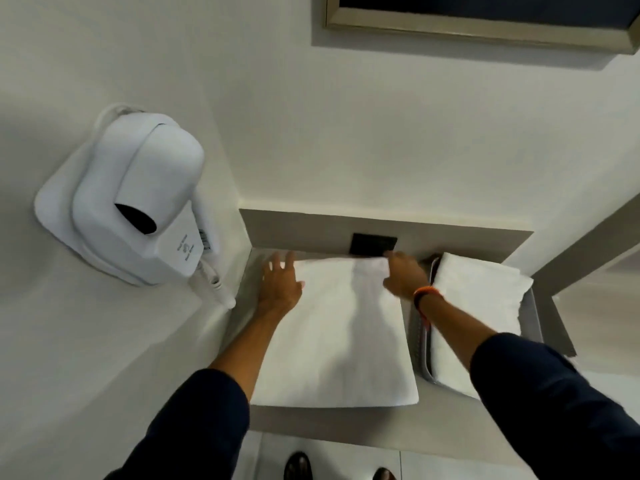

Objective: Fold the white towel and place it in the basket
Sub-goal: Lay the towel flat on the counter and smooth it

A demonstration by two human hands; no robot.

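Lying flat on the grey counter ledge (332, 424): a white rectangular cloth towel (341, 341), already doubled into a broad panel, long axis running from the near edge away toward the back wall. Reaching along that axis, both hands at the far edge. Left hand (282, 284) resting at the far-left corner, fingers spread and flat, pressing rather than pinching. Right hand (405, 273) sitting at the far-right corner, fingers curled down over the cloth edge; looking like a pinch on that corner, though blur is hiding the fingertips, so hard to tell for sure. An orange-and-dark band (426, 295) circling the right wrist.

Just right of the right hand, touching or nearly touching the towel's right side: a grey mesh basket (420, 344), already holding another folded white towel (481, 299). Nearer to the basket, then, the right hand; the basket lying sideways from the grip, across the towel's long axis.

Judging from this, one more fold probably called for, drawing the far edge back toward the body, before shifting the bundle rightward.

Farther out to the left, well apart: a white plastic wall-mounted hair dryer (138, 199). Directly beyond the hands, a black wall plate (372, 244).
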